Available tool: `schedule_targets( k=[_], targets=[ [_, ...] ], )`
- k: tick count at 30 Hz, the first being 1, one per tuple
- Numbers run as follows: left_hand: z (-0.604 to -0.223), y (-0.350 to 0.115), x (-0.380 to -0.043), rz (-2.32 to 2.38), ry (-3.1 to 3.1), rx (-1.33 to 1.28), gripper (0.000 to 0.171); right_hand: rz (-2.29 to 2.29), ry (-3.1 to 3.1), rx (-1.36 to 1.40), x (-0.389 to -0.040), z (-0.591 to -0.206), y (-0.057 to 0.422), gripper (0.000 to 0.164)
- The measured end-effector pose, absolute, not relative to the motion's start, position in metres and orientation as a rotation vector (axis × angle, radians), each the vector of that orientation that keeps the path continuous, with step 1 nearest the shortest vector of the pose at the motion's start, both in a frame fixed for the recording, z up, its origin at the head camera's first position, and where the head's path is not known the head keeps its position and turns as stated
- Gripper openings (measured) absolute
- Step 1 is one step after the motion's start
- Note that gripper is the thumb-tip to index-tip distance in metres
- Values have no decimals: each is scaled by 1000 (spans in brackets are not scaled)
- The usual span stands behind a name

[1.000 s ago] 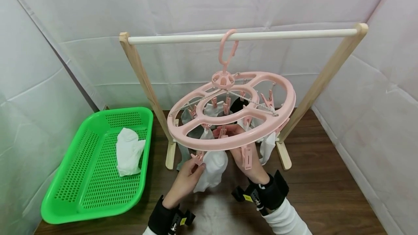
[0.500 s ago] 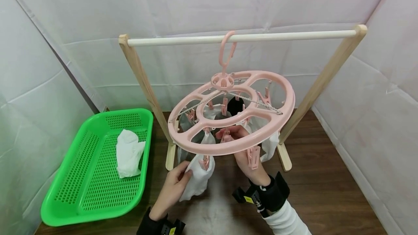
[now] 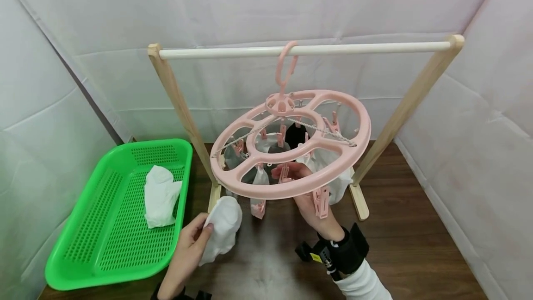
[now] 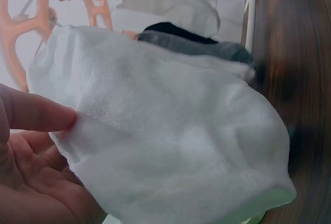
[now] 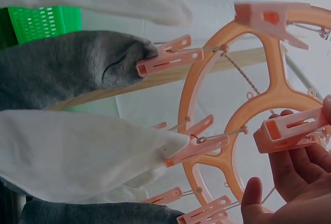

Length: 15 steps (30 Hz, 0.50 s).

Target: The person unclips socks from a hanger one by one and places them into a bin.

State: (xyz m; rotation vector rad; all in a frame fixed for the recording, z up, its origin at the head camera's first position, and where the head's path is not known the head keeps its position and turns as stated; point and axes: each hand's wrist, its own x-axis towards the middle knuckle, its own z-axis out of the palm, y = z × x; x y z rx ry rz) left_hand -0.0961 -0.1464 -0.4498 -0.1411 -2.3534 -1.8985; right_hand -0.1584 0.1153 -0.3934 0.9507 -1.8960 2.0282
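Note:
My left hand (image 3: pixel 189 249) pinches a white sock (image 3: pixel 222 228) by its edge, thumb on the near side, below and left of the pink round clip hanger (image 3: pixel 266 192). In the left wrist view the sock (image 4: pixel 170 125) spreads broadly before the fingers. My right hand (image 3: pixel 310 205) reaches up under the hanger's near rim. In the right wrist view its fingers hold a pink clothespin (image 5: pixel 289 131) with nothing in the clip's mouth. Other clothespins grip a grey sock (image 5: pixel 103 61) and a white sock (image 5: pixel 88 149). A pink clip (image 3: pixel 258 208) dangles between my hands.
A white rod (image 3: pixel 354 49) on wooden legs (image 3: pixel 179 101) carries the hanger by its hook. At left stands a green basket (image 3: pixel 62 249) with a white cloth piece (image 3: pixel 160 198) inside. A black item (image 3: pixel 295 135) hangs at the back. White sheeting surrounds the brown tabletop (image 3: pixel 416 244).
My left hand has drawn the white sock away from the dangling clip, down and left toward the basket. My right hand has stayed at its clothespin under the rim.

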Motion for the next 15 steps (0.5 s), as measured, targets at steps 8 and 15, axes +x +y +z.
schedule_targets(
  k=[8, 15],
  targets=[
    [-441, -168, -89, -1836, -2338, -22, 20, 2020, -1871, 996, -156, -393, 119, 35],
    [-432, -182, -91, -1755, -2262, 94, 21, 2079, -1659, 1086, -157, -400, 118, 41]
  ],
)
